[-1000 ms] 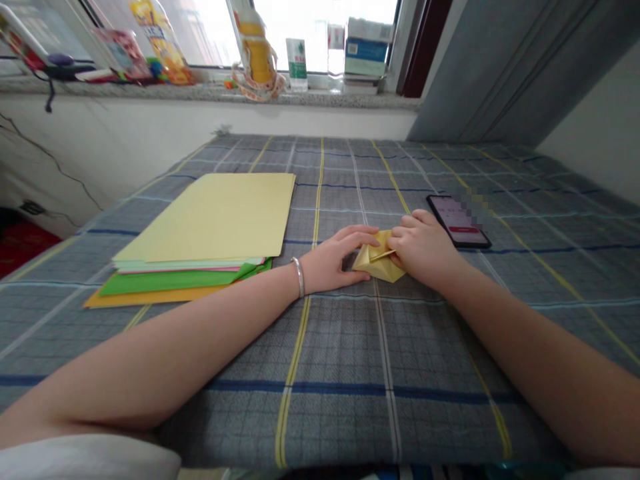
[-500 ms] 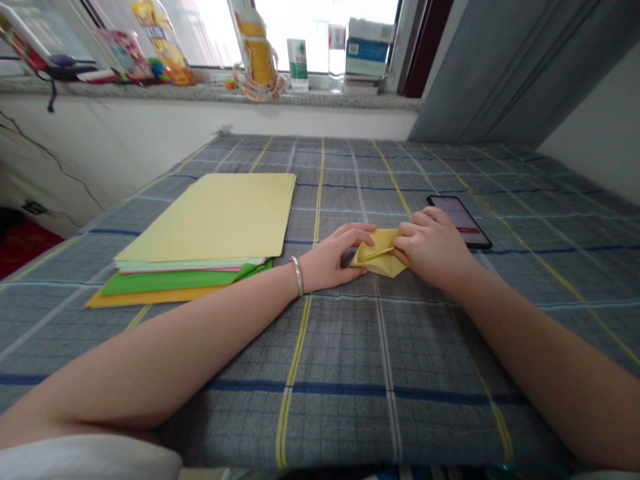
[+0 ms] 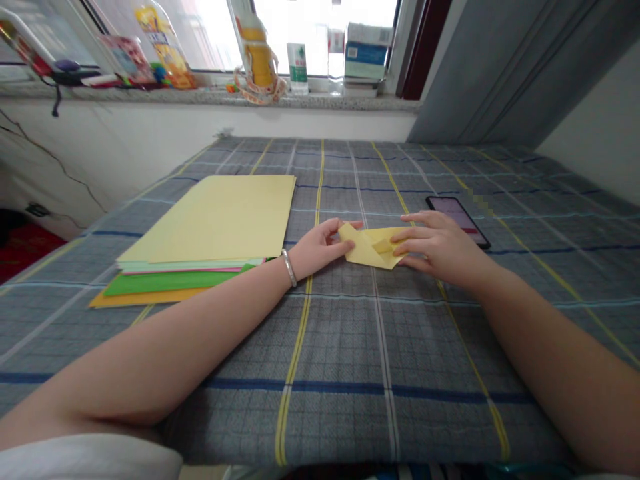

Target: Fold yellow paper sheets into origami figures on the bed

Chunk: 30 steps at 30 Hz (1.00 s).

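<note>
A small folded piece of yellow paper (image 3: 367, 250) is between my two hands, low over the checked cloth. My left hand (image 3: 323, 248), with a silver bangle at the wrist, pinches its left end between thumb and fingers. On the other side, my right hand (image 3: 433, 243) has its fingers spread and resting on the paper's right part. A raised flap shows near the paper's middle, beside the right fingertips. The right end of the paper is partly hidden under those fingers.
To the left lies a stack of coloured paper (image 3: 225, 217), yellow on top. A phone (image 3: 463, 223) rests just behind my right hand. Beneath everything is a grey checked cloth (image 3: 340, 347). Bottles, packets and boxes line the windowsill (image 3: 200, 93).
The paper has turned, showing a flatter face with a small flap. My left hand has shifted left and now pinches its end. My right fingers have gone from gripping to spread out.
</note>
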Available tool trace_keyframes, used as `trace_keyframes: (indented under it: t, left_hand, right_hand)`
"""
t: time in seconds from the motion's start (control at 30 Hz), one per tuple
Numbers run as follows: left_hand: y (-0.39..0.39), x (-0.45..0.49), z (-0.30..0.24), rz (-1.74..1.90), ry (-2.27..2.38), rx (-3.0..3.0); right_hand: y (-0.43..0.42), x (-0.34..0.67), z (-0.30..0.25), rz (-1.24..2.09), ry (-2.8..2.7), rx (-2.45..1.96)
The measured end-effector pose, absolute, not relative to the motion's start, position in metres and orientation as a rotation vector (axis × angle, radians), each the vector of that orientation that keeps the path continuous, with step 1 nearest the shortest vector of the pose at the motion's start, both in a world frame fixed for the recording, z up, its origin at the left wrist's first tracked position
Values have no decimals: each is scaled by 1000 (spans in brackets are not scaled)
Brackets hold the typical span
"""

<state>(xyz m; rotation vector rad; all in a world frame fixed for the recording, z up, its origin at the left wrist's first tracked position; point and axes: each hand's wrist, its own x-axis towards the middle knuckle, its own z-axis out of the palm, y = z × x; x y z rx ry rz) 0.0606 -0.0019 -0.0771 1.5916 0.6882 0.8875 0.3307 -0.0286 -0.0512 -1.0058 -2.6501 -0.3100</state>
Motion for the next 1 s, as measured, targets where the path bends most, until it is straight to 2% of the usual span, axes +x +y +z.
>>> trace_keyframes:
  t: [0.13,0.33,0.5,0.67,0.8,1.0]
  left_hand:
    - [-4,63,-79,1007,665,1607]
    - [4,61,-84,1145,906,1659]
    - [5,56,-82,1267,1119,2176]
    - [-11,60,-72,792,875,2798]
    - [-12,65,-75,402,841,2800]
    - [-10,68,-78,171,961,2718]
  right_hand:
    - [-29,324,-57,-209,-2462,-1062]
    - [-29,306,-64,194,-2272,-1231]
    - [-25,298,-74,228,-2327,-1379]
    - [-20,299,-80,137,-2413,-1457]
    - [-19,298,-80,-8,-2487,-1454]
    - [-19,293,-78,-139,-2569,-1483]
